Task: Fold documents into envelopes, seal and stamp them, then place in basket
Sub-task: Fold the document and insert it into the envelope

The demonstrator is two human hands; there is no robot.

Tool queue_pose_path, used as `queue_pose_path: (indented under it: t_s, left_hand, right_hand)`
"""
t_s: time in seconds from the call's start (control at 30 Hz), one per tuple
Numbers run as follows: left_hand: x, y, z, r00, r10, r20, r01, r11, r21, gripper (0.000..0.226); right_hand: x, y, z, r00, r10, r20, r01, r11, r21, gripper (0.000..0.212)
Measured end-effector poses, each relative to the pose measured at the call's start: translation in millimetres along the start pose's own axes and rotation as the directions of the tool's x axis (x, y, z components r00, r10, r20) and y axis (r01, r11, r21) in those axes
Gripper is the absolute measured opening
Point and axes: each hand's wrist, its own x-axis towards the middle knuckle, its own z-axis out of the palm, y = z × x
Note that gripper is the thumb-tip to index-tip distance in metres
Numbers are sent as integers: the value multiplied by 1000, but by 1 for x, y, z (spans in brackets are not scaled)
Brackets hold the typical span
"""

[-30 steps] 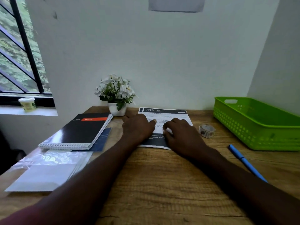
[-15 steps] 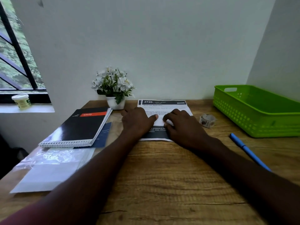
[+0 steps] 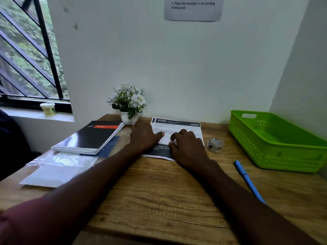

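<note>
Hands: left [image 3: 145,137] flat, right [image 3: 188,147] curled, pressing document [image 3: 177,137] onto surface [image 3: 159,191]; align edges before creasing.

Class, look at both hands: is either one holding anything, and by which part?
Nothing is gripped. The left hand and right hand rest on the middle of the printed document, pressing it to the desk.

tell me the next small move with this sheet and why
Probably lift the document's near edge and fold it away. Both the left hand and right hand rest on it, it looks unfolded, and the green basket looks empty.
</note>
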Motion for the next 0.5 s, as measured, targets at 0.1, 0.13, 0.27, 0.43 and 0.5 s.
queue_pose_path:
  t_s: [0.1, 0.13, 0.27, 0.43, 0.5]
  left_hand:
    - [3, 1, 3, 1000, -28, 15, 27, 1000, 9, 67]
    - [3, 2, 2, 999, -42, 20, 42, 999, -1, 65]
    - [11, 3, 0, 995, -98, 23, 101, 978, -184, 49]
    - [23, 6, -15, 990, -97, 102, 140, 736, -663, 36]
    - [23, 5, -20, 975, -74, 210, 212, 595, -775, 62]
  right_hand:
    - [0, 1, 0, 1000, -5, 2, 5, 1000, 8, 34]
    - [0, 1, 0, 1000, -1, 4, 1, 1000, 13, 35]
    - [1, -1, -1, 1000, 10, 10, -10, 1000, 14, 37]
    - [2, 3, -4, 999, 25, 21, -26, 999, 41, 38]
    - [2, 4, -4, 999, 31, 14, -32, 997, 72, 36]
